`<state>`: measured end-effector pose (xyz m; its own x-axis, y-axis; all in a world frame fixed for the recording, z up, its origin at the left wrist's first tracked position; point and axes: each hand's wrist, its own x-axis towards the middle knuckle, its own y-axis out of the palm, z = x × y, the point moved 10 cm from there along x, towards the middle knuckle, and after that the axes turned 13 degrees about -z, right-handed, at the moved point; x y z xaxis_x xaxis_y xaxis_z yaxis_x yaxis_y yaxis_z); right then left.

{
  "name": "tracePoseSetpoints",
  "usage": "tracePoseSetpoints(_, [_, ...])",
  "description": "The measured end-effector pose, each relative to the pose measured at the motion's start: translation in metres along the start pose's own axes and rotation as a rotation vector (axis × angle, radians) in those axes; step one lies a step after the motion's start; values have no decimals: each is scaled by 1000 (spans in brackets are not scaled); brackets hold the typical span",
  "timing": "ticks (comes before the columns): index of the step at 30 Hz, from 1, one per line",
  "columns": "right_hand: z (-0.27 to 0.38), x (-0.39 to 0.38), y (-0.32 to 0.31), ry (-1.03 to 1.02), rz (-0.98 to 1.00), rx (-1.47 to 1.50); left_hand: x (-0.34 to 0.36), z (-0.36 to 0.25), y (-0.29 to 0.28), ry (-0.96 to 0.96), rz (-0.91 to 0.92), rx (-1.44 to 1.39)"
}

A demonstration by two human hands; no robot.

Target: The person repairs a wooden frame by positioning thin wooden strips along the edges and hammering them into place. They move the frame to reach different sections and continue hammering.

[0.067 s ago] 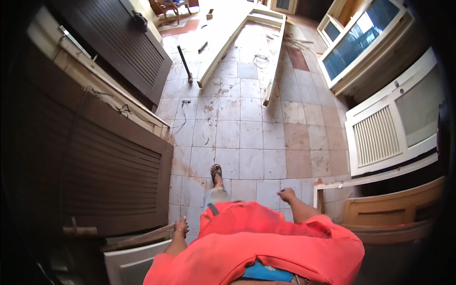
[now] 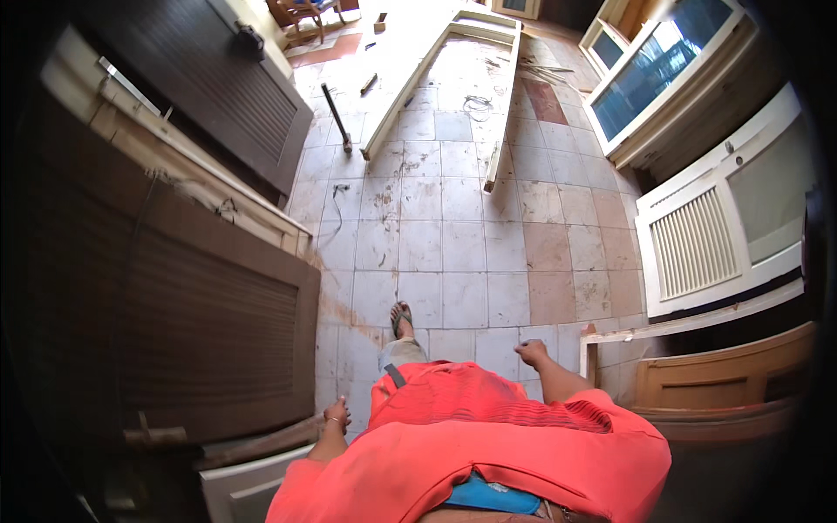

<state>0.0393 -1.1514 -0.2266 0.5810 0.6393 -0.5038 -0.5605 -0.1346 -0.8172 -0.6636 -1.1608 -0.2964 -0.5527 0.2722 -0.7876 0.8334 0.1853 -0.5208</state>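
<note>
My left hand [image 2: 337, 414] hangs low at my side with its fingers apart and nothing visible in it. A wooden bar [image 2: 261, 443] and a white panel [image 2: 248, 484] lean close beside it. At the right, my right hand [image 2: 530, 352] hangs with its fingers curled in, and I see no object in it. The nearest thing to it is the end of a pale wooden frame [image 2: 589, 344]. One foot in a sandal [image 2: 401, 320] is forward on the tiled floor [image 2: 418, 248].
Dark louvred doors [image 2: 235, 336] stand along the left. Ahead, a long pale door frame [image 2: 410, 91] lies on the floor near a black rod [image 2: 336, 118] and coiled wire [image 2: 477, 108]. A white louvred door [image 2: 724, 213], a glazed window [image 2: 658, 74] and a brown wooden panel [image 2: 697, 379] line the right.
The view has shifted very slightly. Both hands keep nearly the same pose and place at my sides, and nothing has been picked up or let go.
</note>
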Motion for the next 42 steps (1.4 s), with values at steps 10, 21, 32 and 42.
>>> tracePoseSetpoints(10, [85, 96, -95, 291, -266, 292, -3, -471, 211, 822, 112, 642])
tracePoseSetpoints(21, [4, 228, -74, 376, 142, 121, -162, -747, 476, 1022, 252, 351])
tracePoseSetpoints(32, [-3, 613, -344, 199, -447, 654, -243, -708, 637, 730, 294, 692])
tracePoseSetpoints(42, [50, 820, -539, 190, -307, 768, -290, -842, 880, 708, 297, 614])
